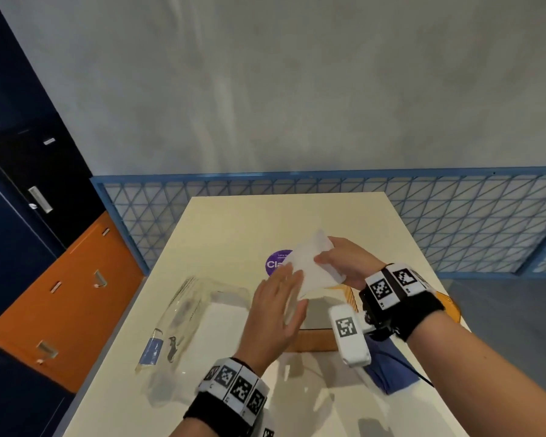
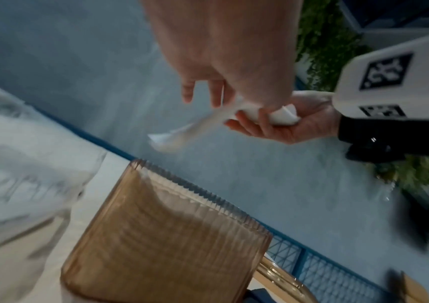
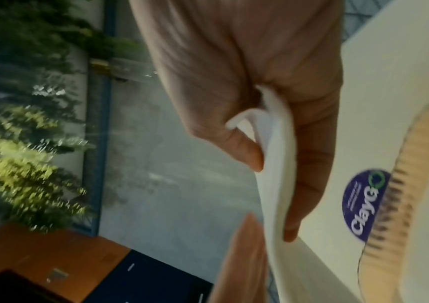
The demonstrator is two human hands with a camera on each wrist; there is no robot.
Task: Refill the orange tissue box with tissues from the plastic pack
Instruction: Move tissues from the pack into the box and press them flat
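My right hand [image 1: 325, 263] grips a thick stack of white tissues [image 1: 312, 266] above the table, thumb on the near face and fingers behind it [image 3: 278, 164]. My left hand [image 1: 289, 288] is flat with straight fingers, touching the stack's lower left side. Below both hands stands the orange tissue box [image 1: 316, 339], ribbed and open at the top [image 2: 161, 235]. The clear plastic pack [image 1: 183, 313] lies to the left on the table, with white tissues [image 1: 224, 323] still showing inside it. In the left wrist view the stack [image 2: 283, 116] bends in the right hand [image 2: 280, 123].
A round purple sticker [image 1: 276, 263] is on the cream table [image 1: 234, 222] behind the stack. A blue cloth [image 1: 388, 364] lies near the front right. A blue mesh fence [image 1: 454, 216] runs behind the table, and orange cabinets [image 1: 70, 294] stand to the left.
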